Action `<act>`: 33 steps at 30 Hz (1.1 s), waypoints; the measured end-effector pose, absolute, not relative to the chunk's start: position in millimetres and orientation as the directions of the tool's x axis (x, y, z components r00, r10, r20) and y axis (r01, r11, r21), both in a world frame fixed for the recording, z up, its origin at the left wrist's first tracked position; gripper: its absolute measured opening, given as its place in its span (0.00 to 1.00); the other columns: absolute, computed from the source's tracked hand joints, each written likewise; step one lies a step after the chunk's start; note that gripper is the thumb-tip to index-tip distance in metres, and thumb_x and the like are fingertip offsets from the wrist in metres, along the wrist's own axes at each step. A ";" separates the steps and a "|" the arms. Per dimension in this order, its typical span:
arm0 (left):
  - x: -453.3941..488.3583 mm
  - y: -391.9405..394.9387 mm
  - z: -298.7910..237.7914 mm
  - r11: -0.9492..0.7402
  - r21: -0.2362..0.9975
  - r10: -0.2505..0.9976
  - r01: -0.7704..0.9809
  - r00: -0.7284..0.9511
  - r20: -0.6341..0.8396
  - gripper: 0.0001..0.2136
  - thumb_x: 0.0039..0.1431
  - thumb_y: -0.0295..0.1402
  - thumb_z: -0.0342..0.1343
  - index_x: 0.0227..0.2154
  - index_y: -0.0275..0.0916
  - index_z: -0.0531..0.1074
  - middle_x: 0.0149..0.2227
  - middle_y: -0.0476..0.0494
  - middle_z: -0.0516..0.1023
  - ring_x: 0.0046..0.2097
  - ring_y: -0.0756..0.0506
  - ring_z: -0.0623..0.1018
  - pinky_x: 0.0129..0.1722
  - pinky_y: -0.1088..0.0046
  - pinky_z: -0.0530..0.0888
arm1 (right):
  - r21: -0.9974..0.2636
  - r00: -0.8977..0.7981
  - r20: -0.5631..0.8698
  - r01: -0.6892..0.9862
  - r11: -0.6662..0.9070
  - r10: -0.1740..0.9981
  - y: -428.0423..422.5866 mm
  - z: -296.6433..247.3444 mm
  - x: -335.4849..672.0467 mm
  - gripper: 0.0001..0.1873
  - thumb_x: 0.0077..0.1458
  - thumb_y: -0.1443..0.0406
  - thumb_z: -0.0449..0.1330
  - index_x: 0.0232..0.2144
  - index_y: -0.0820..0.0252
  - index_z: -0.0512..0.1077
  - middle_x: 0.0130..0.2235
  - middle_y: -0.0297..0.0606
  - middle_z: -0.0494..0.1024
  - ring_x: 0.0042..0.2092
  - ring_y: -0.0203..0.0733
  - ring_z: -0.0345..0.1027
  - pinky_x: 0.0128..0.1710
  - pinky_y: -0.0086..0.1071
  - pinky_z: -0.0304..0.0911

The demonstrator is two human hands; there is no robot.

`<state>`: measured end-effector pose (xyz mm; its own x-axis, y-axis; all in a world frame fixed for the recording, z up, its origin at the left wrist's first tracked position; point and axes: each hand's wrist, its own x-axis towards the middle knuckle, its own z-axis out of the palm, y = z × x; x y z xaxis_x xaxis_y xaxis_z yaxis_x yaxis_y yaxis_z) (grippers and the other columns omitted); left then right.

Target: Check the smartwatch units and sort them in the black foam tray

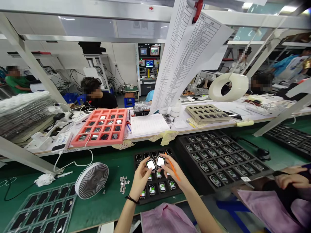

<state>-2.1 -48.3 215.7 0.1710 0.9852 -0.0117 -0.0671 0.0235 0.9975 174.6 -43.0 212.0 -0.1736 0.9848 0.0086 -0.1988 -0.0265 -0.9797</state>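
Head: left hand [140, 181] grips smartwatch [151, 164], right hand [173, 170] second smartwatch [160, 161], over black tray [157, 197].

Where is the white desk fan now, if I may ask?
In the head view, the white desk fan stands on the green mat, left of the smartwatch tray and a small pile of scraps.

Bright, diffuse overhead lighting, with ceiling lamps [250, 5] glaring at the upper right of the frame. Wide-angle distortion bows the white frame beams [29, 48] at the upper left and stretches objects toward the edges. At lower centre, the two smartwatches [160, 161] held by my left hand [139, 183] and right hand [174, 169] show nearly white, glowing screens. Only soft, faint shadows fall on the green surface [109, 207] beneath my hands. The distant machine displays [149, 63] appear small and slightly soft.
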 end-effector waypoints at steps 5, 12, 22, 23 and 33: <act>-4.0 -47.0 212.6 0.053 0.997 0.985 -0.049 0.168 -0.044 0.25 0.52 0.45 0.58 0.52 0.42 0.65 0.49 0.39 0.72 0.31 0.50 0.74 0.29 0.75 0.71 | -0.985 -0.173 -0.013 -0.170 -0.042 0.985 -41.5 213.7 173.5 0.25 0.48 0.57 0.65 0.47 0.54 0.64 0.44 0.42 0.73 0.29 0.38 0.72 0.17 0.25 0.57; -5.8 -47.8 223.1 0.097 0.995 0.991 -0.038 0.102 -0.092 0.21 0.54 0.50 0.55 0.41 0.37 0.73 0.27 0.49 0.70 0.20 0.56 0.56 0.18 0.79 0.56 | -0.982 -0.094 -0.070 -0.170 -0.085 0.993 -40.9 223.2 169.8 0.17 0.52 0.52 0.60 0.39 0.57 0.70 0.34 0.38 0.77 0.19 0.34 0.66 0.14 0.27 0.51; -5.9 -43.0 217.6 0.050 0.998 0.991 -0.040 0.128 -0.045 0.18 0.53 0.46 0.57 0.41 0.38 0.71 0.38 0.43 0.75 0.32 0.49 0.73 0.29 0.75 0.70 | -0.989 -0.129 -0.041 -0.136 -0.058 0.991 -38.0 222.2 167.3 0.18 0.51 0.55 0.62 0.42 0.56 0.68 0.34 0.36 0.75 0.20 0.31 0.64 0.16 0.26 0.53; -5.9 -42.6 216.4 0.046 0.997 0.989 -0.057 0.142 -0.037 0.18 0.53 0.45 0.58 0.43 0.39 0.70 0.41 0.42 0.75 0.35 0.48 0.74 0.33 0.73 0.72 | -0.989 -0.145 -0.028 -0.141 -0.049 0.989 -37.3 220.0 167.6 0.19 0.51 0.55 0.62 0.44 0.56 0.67 0.37 0.37 0.75 0.22 0.32 0.66 0.17 0.26 0.54; -8.0 -42.3 215.8 0.050 0.998 0.987 -0.027 0.157 -0.046 0.21 0.51 0.41 0.60 0.47 0.40 0.67 0.47 0.40 0.73 0.42 0.44 0.76 0.38 0.69 0.75 | -0.990 -0.180 -0.027 -0.129 -0.050 0.983 -33.4 209.7 167.4 0.24 0.46 0.59 0.67 0.45 0.54 0.66 0.36 0.36 0.73 0.25 0.33 0.65 0.19 0.26 0.60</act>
